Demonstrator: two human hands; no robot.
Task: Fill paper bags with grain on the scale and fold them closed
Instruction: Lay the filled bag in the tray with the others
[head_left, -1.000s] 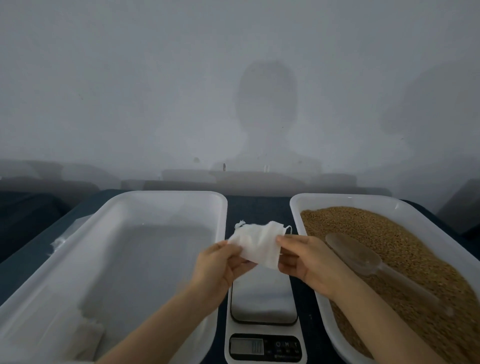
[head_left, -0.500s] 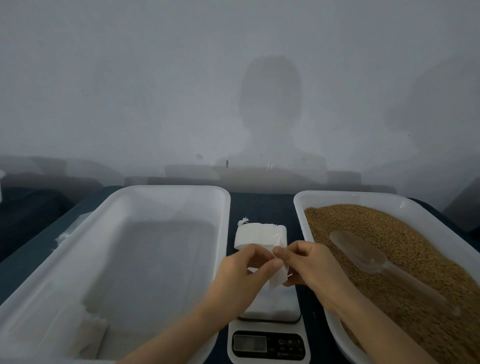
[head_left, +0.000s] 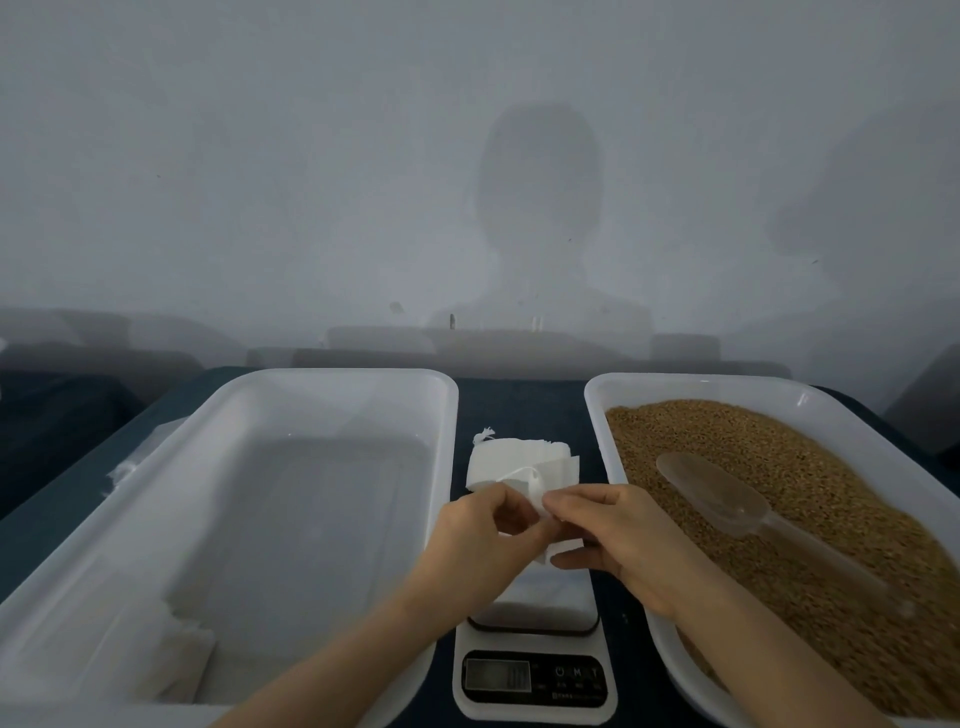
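Note:
Both my hands hold one small white paper bag (head_left: 563, 548) above the scale (head_left: 535, 670). My left hand (head_left: 483, 540) pinches its left side and my right hand (head_left: 618, 535) pinches its top edge; most of the bag is hidden by my fingers. A stack of the same white bags (head_left: 511, 462) with thin strings lies on the dark table just beyond the scale. On the right, a white tray (head_left: 595, 410) is full of brown grain (head_left: 810, 493), with a clear plastic scoop (head_left: 727, 504) lying on it.
A large white tray (head_left: 332, 379) stands on the left with a few white bags (head_left: 176, 654) in its near left corner. The scale's display and buttons face me at the bottom. A grey wall rises behind the dark table.
The bag I held up over the stack has come down and toward me, just above the scale platform. Both hands closed in together on it.

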